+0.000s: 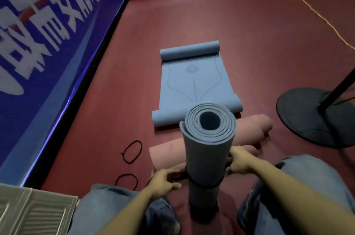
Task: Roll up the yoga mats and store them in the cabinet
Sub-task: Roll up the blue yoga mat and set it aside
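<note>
Head view, looking down between my knees at a dark red sports floor (192,13). A tightly rolled blue foam yoga mat (208,144) stands upright on its end at the centre, its long axis vertical and its spiral end facing me. A thin black elastic band (206,184) circles it partway down. My left hand (163,182), at 9 o'clock from the roll, has its fingers curled and pinching the band. My right hand (238,161), at 3 o'clock and slightly higher, grips the band's other side against the roll. Both hands touch the roll and are about equally near it.

I judge the band is being seated, so the coming move runs along the vertical axis, sliding the band to its resting place.

At 12 o'clock lies a second blue yoga mat (194,84), flat in the middle with both ends curled. Just behind the upright roll lies a pink rolled yoga mat (251,129) on its side. 2 spare black loops (132,151) lie on the floor at 10 o'clock and 8 o'clock. A round black stand base (307,117) sits at 2 o'clock, and a blue printed banner (48,42) runs along the left. I cannot see the cabinet for certain.
</note>
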Action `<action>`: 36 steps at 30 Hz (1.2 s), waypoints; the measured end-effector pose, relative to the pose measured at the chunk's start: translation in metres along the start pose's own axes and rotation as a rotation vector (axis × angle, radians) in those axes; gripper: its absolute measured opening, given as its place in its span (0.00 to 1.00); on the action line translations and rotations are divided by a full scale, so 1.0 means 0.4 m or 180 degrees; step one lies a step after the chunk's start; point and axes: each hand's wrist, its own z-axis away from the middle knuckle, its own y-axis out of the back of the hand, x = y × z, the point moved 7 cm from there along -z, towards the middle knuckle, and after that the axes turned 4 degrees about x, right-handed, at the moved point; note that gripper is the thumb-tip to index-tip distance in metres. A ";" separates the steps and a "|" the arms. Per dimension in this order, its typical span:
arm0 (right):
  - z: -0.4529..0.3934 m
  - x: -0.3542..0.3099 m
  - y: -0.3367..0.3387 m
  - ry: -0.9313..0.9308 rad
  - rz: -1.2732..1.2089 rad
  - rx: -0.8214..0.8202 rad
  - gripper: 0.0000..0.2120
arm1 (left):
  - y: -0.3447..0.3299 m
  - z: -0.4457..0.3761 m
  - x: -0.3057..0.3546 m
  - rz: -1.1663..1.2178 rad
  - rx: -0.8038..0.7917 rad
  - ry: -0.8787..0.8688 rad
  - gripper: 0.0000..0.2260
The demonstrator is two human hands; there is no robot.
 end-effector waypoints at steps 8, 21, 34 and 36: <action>0.002 0.039 -0.056 -0.0631 -0.1654 0.0042 0.34 | -0.042 0.002 0.094 0.0230 -0.0029 -0.0400 0.69; -0.039 -0.126 -0.139 -0.0141 -0.1046 -0.0065 0.32 | -0.038 0.029 0.176 0.0679 0.1670 0.0220 0.64; 0.070 -0.248 -0.035 0.1212 -0.1810 -0.0043 0.44 | 0.316 0.216 0.365 -0.0284 0.2520 -0.0680 0.47; 0.060 -0.261 -0.034 0.1302 -0.1750 0.0090 0.45 | 0.421 0.276 0.366 -0.0531 0.2728 -0.0725 0.48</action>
